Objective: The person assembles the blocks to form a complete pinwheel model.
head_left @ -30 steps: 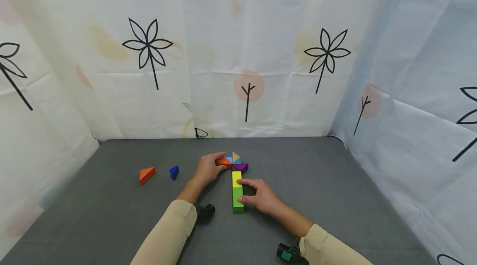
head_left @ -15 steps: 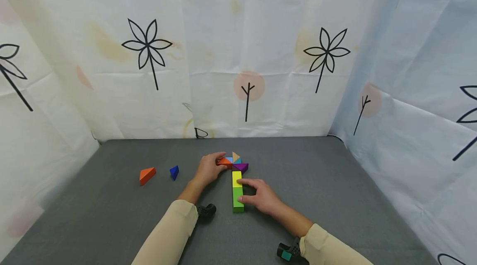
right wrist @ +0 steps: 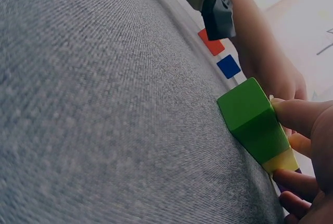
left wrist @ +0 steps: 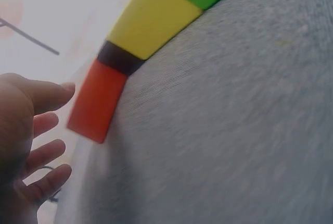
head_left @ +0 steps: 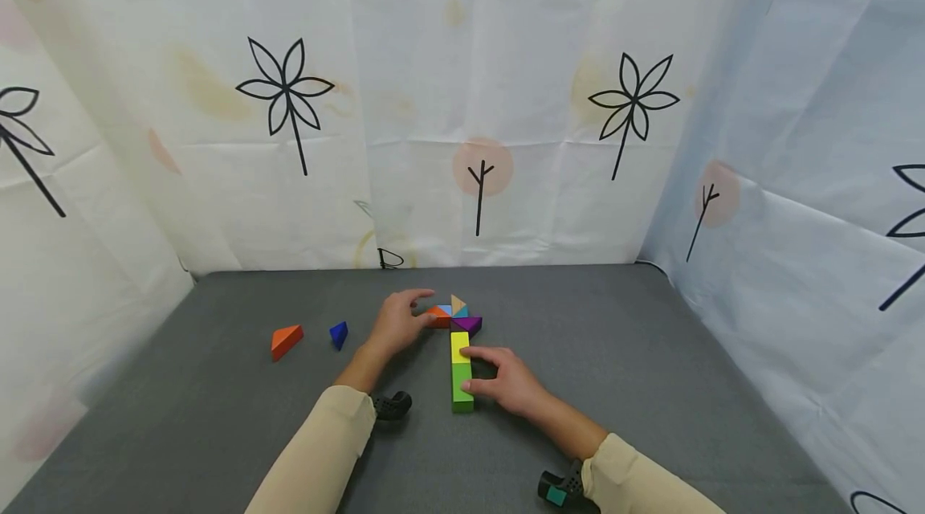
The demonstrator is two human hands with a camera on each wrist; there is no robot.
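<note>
On the grey table a yellow block (head_left: 459,347) and a green block (head_left: 462,382) form a straight row. At its far end sit a purple triangular block (head_left: 467,325), an orange-red triangular block (head_left: 439,321) and smaller light blue, teal and wood-coloured triangles (head_left: 458,307). My left hand (head_left: 397,323) is at the left end of the orange-red block, fingers spread; in the left wrist view the thumb (left wrist: 54,95) is beside that block and nothing is held. My right hand (head_left: 511,381) rests against the row's right side, index finger on the yellow block, thumb on the green one.
Left of my left hand lie a loose orange triangular block (head_left: 286,342) and a small dark blue triangular block (head_left: 338,335). A white patterned cloth (head_left: 405,112) hangs behind the table and along both sides.
My left hand has let go of the orange-red block and drawn slightly left, its fingers spreading. The right hand and the block row have stayed in place.
</note>
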